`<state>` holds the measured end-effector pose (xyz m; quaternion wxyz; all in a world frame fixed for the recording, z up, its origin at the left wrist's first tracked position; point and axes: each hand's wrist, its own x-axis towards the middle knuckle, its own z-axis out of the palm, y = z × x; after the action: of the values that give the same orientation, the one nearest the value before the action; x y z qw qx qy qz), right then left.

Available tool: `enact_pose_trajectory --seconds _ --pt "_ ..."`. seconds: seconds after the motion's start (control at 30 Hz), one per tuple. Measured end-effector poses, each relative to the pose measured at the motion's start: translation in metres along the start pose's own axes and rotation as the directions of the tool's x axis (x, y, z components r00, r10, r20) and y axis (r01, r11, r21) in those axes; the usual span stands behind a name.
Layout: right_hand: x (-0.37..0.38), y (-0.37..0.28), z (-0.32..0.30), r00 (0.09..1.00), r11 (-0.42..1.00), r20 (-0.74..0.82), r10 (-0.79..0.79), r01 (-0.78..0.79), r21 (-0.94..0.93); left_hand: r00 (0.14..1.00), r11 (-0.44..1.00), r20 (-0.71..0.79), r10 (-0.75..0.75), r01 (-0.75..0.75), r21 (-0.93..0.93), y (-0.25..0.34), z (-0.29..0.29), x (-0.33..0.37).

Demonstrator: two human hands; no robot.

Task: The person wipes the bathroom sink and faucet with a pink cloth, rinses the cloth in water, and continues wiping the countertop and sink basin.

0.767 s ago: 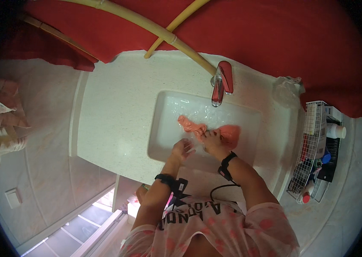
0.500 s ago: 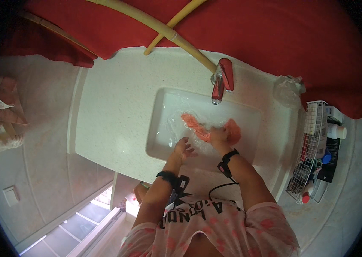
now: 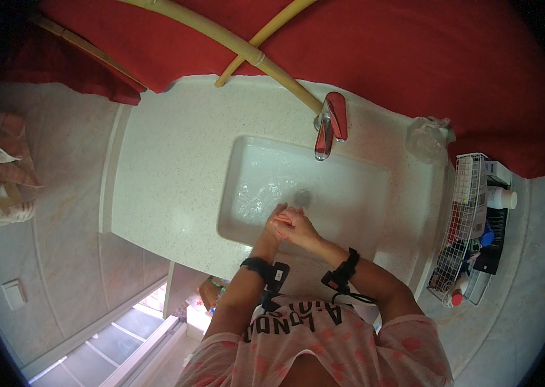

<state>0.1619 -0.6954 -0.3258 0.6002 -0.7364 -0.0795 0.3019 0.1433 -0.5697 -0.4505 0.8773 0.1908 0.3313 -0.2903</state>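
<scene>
Both my hands meet above the near side of the white sink (image 3: 362, 219). My left hand (image 3: 273, 227) is closed, with its fingers pressed against the other hand. My right hand (image 3: 298, 229) is closed over it from the right. The orange cloth (image 3: 281, 218) is bunched up between the palms, almost wholly hidden by my fingers. Shallow, rippling water (image 3: 256, 197) lies at the left of the basin, beside the round drain (image 3: 302, 198). Behind the basin stands the chrome faucet (image 3: 325, 138), which reflects red.
A speckled pale counter (image 3: 163, 168) surrounds the sink. A clear plastic bag (image 3: 428, 138) sits at its back right. Beyond that is a white wire basket (image 3: 462, 226) of bottles and boxes. Bamboo poles (image 3: 240, 48) cross before a red cloth (image 3: 408, 51). Towels (image 3: 1, 168) hang at left.
The orange cloth, spread in the water before, has been lifted out and gathered between my hands. My right hand has come left and nearer, joining my left, which was open.
</scene>
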Motion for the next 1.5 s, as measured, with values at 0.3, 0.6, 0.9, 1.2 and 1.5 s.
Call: enact_pose_trajectory --seconds 0.3,0.6,0.9,1.2,1.5 --pt "0.027 0.015 -0.001 0.936 0.914 -0.353 0.004 -0.146 -0.378 0.972 0.999 -0.236 0.016 -0.026 -0.043 0.003 0.066 -0.023" --pt "0.045 0.107 -0.072 0.689 0.887 -0.617 0.381 -0.46 0.034 0.71 0.928 -0.597 0.373 -0.285 0.24 0.02 0.067 -0.024" --pt "0.041 0.064 -0.044 0.831 0.738 -0.312 0.46 -0.553 -0.387 0.947 0.957 -0.149 0.286 -0.289 -0.001 0.031 -0.045 -0.02" --pt "0.006 0.059 -0.035 0.881 0.729 0.091 0.464 -0.439 0.525 0.94 0.986 -0.313 -0.137 0.161 0.049 0.011 0.103 -0.051" --pt "-0.013 -0.009 0.013 0.999 0.999 -0.017 -0.039 0.038 -0.039 0.978 0.992 -0.175 0.118 -0.123 -0.019 0.0 0.003 -0.016"
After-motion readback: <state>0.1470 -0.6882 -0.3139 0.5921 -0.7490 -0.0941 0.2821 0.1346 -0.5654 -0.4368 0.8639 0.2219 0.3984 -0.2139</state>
